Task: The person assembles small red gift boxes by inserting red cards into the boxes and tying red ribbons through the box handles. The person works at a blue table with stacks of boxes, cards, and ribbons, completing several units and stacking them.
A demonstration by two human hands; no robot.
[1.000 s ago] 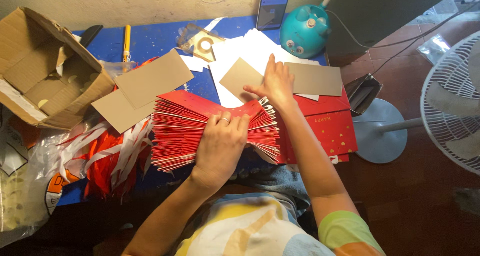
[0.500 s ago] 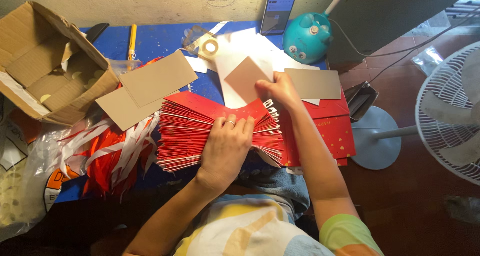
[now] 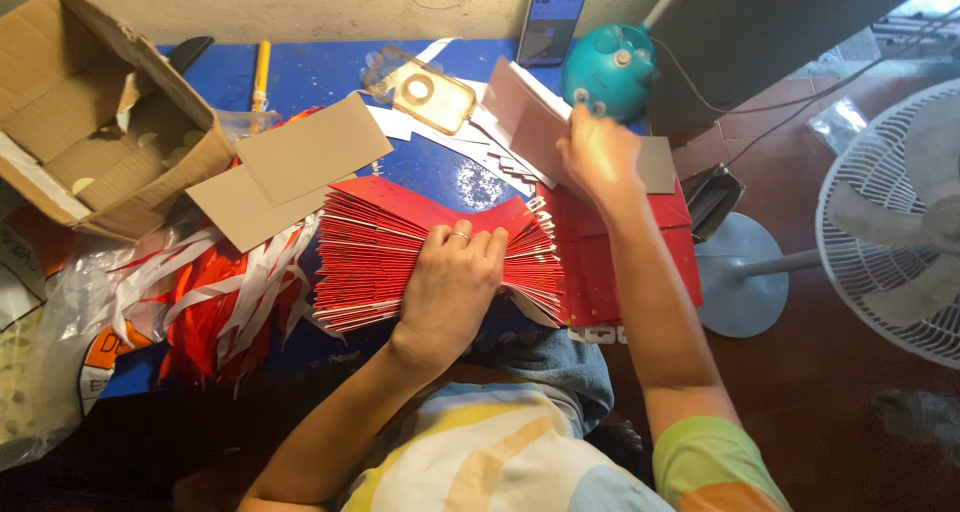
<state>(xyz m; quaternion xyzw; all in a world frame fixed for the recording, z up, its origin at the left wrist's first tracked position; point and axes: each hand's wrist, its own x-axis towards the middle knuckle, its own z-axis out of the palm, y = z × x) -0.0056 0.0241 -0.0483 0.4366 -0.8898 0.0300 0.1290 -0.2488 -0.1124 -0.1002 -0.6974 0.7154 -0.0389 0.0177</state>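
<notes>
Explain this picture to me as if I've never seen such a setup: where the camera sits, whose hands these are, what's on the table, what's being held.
The camera sits on a person's head and looks down at their own two bare hands; there is no machine. The left hand presses flat on a fanned stack of red envelopes on a blue table. The right hand lifts a brownish card sheet. More card sheets lie to the left, beside an open cardboard box. Red and white paper strips, a tape roll, a teal gadget and a floor fan surround them.
</notes>
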